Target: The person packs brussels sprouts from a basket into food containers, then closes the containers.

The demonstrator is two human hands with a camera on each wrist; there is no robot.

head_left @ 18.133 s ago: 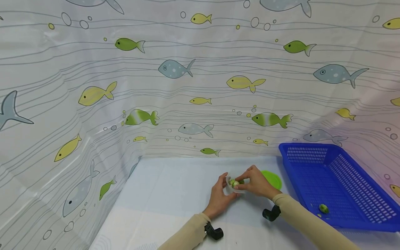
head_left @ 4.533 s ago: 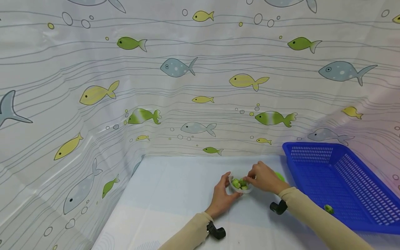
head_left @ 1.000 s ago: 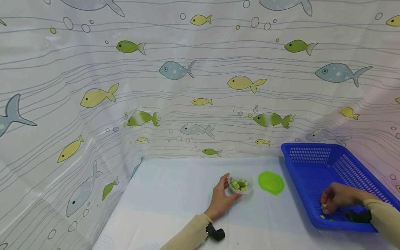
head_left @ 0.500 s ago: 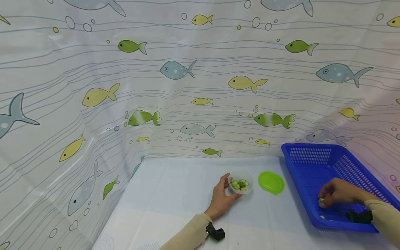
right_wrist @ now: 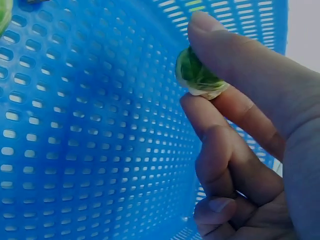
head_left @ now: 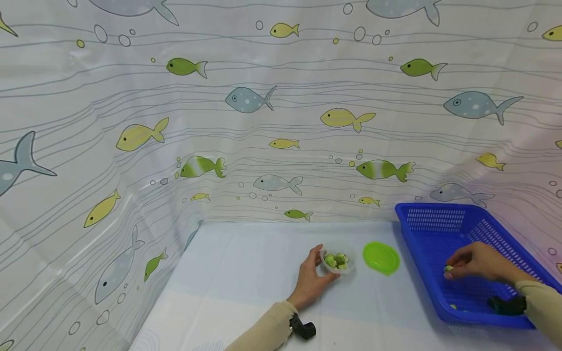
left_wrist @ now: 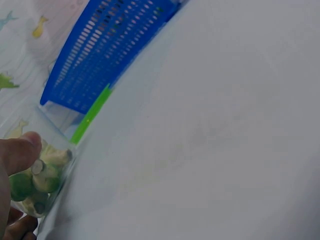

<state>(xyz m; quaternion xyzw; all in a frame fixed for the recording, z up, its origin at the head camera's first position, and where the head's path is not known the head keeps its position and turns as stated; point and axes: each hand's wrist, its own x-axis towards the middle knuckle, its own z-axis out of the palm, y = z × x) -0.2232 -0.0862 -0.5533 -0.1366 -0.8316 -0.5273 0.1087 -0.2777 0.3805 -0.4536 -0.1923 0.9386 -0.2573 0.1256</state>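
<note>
With thumb and fingers curled round its side, my left hand (head_left: 309, 282) grips a small clear plastic container (head_left: 350, 265) standing on the white table. Several Brussels sprouts (head_left: 336, 260) lie inside it; the left wrist view shows these sprouts (left_wrist: 44, 177) through the wall, behind the thumb. Over at the right, my right hand (head_left: 476, 263) pinches one Brussels sprout (right_wrist: 196, 75) between thumb and fingertips, inside the blue basket. A bright green lid (head_left: 381, 258) lies flat on the table just right of the container.
The blue perforated basket (head_left: 419, 265) stands at the table's right side, its near rim toward me. A small green scrap (head_left: 453, 306) lies on its floor. A fish-patterned curtain (head_left: 281, 112) hangs behind and around the white table (head_left: 246, 273).
My right hand went from the container into the basket, took hold of a sprout and has lifted it slightly up and left. The lid is uncovered from behind the arm. The left hand stays put.
</note>
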